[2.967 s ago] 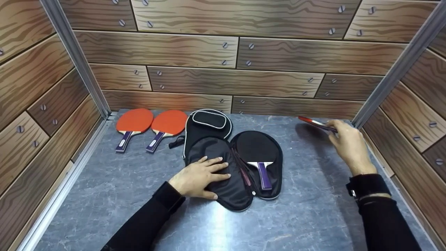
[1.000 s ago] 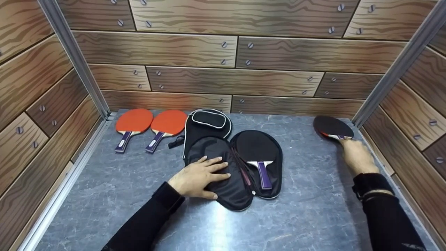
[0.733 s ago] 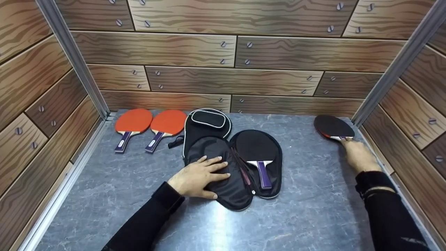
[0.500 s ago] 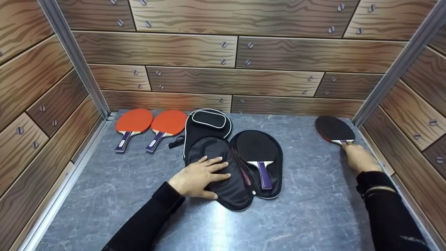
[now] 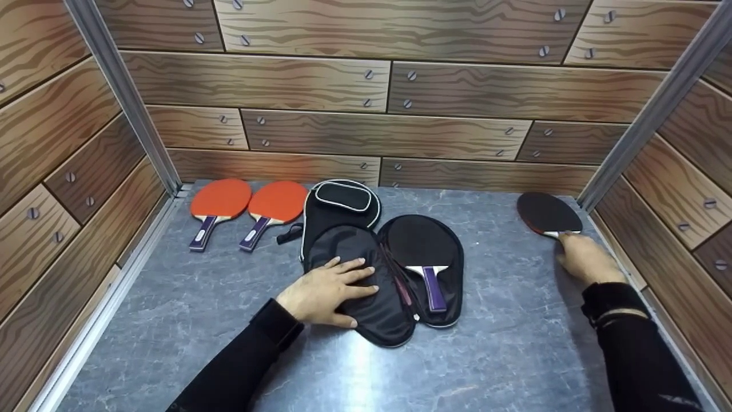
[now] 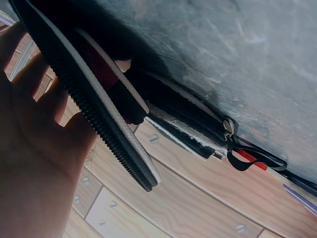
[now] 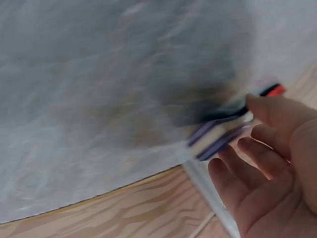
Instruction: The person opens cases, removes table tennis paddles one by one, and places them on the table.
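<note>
My left hand (image 5: 327, 293) lies flat, fingers spread, on the lid of an open black paddle case (image 5: 400, 312). A black-faced table tennis paddle (image 5: 424, 246) with a purple handle rests in the other half of that case. At the far right corner another black-faced paddle (image 5: 549, 212) lies on the table. My right hand (image 5: 589, 260) is over its handle, hiding most of it in the head view. In the right wrist view, the paddle's striped handle end (image 7: 215, 139) shows beside loosely spread fingers, partly blurred. The left wrist view shows the case's zip edge (image 6: 114, 129) beside the palm.
Two red-faced paddles (image 5: 221, 200) lie side by side at the back left. A second black case (image 5: 340, 209) with a small pocket lies partly under the open case's lid. Wood-patterned walls (image 5: 377, 131) surround the grey table (image 5: 171, 343) at the back and sides.
My right hand has carried the paddle, first tilted on edge, to the right and laid it down black face up. Its fingers have since loosened. My left hand has stayed put.
</note>
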A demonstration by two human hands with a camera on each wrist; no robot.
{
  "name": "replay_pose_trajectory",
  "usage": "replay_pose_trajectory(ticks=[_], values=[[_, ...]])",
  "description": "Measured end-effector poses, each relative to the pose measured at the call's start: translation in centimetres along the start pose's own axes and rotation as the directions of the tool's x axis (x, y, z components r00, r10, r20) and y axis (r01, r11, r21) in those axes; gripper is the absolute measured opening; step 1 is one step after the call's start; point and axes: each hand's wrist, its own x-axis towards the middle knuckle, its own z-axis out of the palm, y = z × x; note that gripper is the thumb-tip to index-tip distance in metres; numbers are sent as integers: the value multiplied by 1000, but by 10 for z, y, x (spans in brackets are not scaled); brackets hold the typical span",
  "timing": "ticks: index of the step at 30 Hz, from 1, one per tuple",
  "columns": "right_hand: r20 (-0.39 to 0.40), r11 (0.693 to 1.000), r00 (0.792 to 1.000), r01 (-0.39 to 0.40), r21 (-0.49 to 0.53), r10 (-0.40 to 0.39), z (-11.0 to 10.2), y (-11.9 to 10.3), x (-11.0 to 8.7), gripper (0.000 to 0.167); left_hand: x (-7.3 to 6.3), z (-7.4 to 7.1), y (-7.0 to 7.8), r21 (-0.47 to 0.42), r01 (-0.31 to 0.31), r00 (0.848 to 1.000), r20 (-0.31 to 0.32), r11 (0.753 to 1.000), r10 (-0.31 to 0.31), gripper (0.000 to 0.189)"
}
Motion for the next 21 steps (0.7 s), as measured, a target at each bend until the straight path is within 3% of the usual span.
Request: replay_pose_trajectory(ticks=[5,12,16,21], values=[[-1,1000,1000,-8,-2,8,-4,-17,10,60,0,1,0,5,0,1000,-3,1000,0,81],[-53,998,998,43,51,-40,-6,-43,17,64,-1,1,1,-4,-4,1000,-7,1000,4,80],[-98,991,988,125,45,-120,-6,-56,19,64,-1,1,1,-4,-1,1000,-1,1000,1,80],[-146,971,961,239,6,-235,-9,-75,21,62,0,1,0,8,7,1000,8,1000,-8,80]])
